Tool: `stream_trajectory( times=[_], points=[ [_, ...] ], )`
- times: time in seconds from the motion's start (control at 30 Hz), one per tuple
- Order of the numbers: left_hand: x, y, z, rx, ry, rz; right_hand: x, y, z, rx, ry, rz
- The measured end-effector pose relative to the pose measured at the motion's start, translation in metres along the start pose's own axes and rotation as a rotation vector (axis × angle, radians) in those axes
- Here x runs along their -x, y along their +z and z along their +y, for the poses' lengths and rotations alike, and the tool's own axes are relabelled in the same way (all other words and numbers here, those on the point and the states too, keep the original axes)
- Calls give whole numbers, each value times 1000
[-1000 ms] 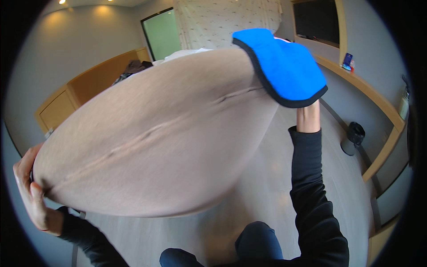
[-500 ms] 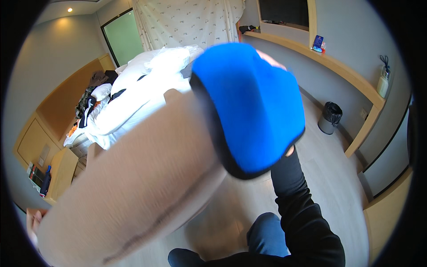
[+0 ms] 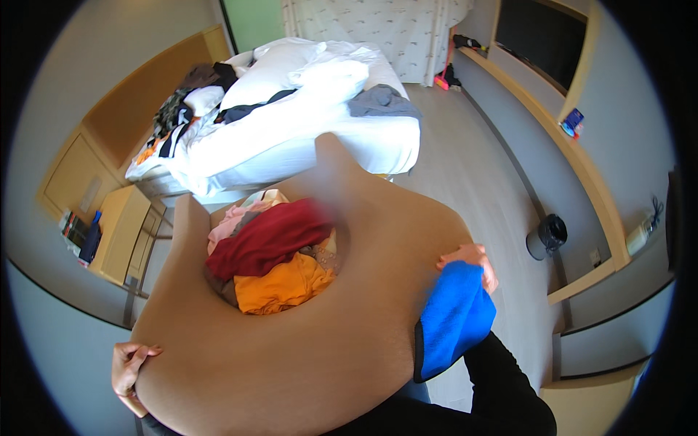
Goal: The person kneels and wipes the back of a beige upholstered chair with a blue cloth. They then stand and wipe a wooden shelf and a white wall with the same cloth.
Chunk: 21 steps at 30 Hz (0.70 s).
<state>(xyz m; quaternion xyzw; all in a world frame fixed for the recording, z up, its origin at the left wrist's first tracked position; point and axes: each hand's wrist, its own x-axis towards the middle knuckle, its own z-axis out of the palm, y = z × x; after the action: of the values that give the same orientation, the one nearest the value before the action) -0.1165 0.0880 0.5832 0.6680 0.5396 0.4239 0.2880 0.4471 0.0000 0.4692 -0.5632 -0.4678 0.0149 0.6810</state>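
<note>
We see a brown upholstered armchair spread across the foreground, its covering a smooth, fine-grained fabric drawn tight over rounded padding. The back swells broad and bowed at the lower edge, and two blunt arms point away toward the bed. In the rounded hollow of the seat we find a soft heap of clothes: a crumpled dark red garment lying over a wrinkled orange garment, with a pale pink garment tucked at the far left.

Our left hand grasps the chair's lower left edge, thumb on the upper side and fingers bent around the rim, so the brown padding sits directly against them. At the right edge, our right hand has its fingers bent over a blue cloth, plush-looking and bound in black trim. The cloth hangs from beneath the knuckles in loose folds, covering the wrist, and lies over the chair's right side; the fingertips reach onto the brown fabric. We cannot tell how tightly the hidden palm closes. The clothes lie well apart from both hands.
</note>
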Motion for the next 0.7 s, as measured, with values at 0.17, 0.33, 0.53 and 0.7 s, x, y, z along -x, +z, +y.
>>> stream_trajectory(
  times=[0.17,0.33,0.53,0.7],
  points=[
    [-28,-26,-14,130,-327,-156,-7,7,-24,-77,-39,-3],
    [-37,-29,-32,299,-337,-118,-17,14,-41,65,-192,-82],
    [-35,-21,-12,176,-431,-142,-16,9,-41,167,-105,-137],
    [-6,36,73,-493,-139,-344,-20,4,-27,204,-107,-246]
  ],
)
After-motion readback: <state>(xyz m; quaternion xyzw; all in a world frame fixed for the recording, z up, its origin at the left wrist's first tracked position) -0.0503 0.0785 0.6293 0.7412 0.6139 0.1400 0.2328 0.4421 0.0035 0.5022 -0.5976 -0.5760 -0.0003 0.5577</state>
